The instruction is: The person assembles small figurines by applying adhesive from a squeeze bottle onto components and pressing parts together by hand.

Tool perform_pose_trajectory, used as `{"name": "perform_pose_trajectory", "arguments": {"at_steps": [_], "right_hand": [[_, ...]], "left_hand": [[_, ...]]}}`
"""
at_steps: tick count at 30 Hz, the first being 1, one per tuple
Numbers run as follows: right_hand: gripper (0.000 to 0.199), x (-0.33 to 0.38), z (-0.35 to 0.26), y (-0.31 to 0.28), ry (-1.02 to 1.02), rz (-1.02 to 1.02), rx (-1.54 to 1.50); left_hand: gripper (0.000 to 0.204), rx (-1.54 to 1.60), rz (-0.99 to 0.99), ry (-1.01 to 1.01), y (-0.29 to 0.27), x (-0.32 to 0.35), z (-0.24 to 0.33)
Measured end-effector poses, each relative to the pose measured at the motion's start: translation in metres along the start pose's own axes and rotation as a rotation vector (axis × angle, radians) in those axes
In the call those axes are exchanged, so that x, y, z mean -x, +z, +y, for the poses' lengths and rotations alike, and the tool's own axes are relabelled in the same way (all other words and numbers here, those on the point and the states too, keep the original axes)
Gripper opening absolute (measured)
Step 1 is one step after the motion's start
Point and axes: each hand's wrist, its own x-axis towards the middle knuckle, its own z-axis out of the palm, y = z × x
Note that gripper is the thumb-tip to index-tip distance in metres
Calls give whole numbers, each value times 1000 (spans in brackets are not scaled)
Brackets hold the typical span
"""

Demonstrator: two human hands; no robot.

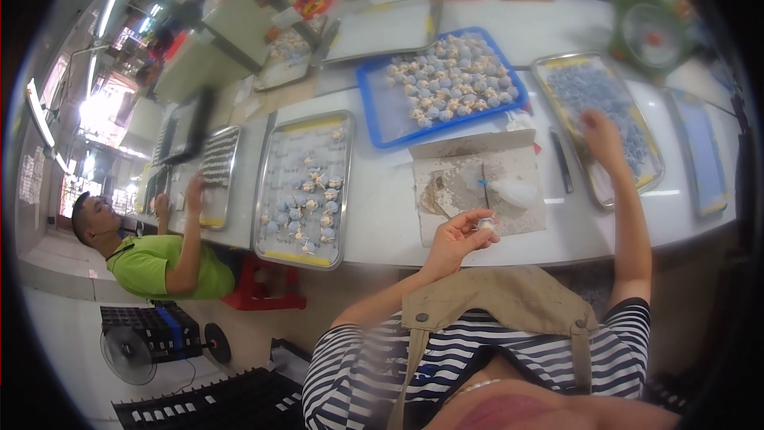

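My left hand point(461, 239) is above the table's near edge, its thumb and fingers pinched on a small cream-and-white figurine point(486, 225). Just beyond it lies a worn cardboard sheet point(521, 219) bearing a white crumpled wad point(513, 193) and a thin stick with a blue part point(483, 181). My right hand point(602, 139) reaches over the metal tray point(605, 199) of small blue-grey pieces point(617, 103). Its fingers are curled together at the pieces; what they hold, if anything, is hidden.
A blue tray point(374, 115) of many round figurines stands beyond the cardboard. Left is a metal tray point(260, 231) with more figurines. A dark flat tool point(561, 161) lies by my right arm. A green scale point(652, 32) stands far right. A person in green point(167, 263) works at left.
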Motion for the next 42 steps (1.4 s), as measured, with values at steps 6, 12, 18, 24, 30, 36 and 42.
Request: {"name": "perform_pose_trajectory", "arguments": {"at_steps": [6,12,18,24,30,36,42], "right_hand": [[21,8,-6,-19,17,244,-202],[19,55,-78,-9,38,-71,-434],[15,98,-127,32,-175,-199,-601],[16,112,-133,51,-414,-3,-457],[16,123,-142,55,-400,-10,-430],[20,127,-142,53,-359,-53,-516],[21,129,-137,57,-391,-4,-491]], "left_hand": [[33,-169,19,-28,3,0,1],[33,-185,97,30,12,-12,1],[34,52,69,230,9,-39,-2],[35,69,54,267,12,-41,3],[35,17,53,303,7,-35,-3],[37,60,71,334,7,-29,-2],[34,-66,18,360,0,-31,-9]]}}
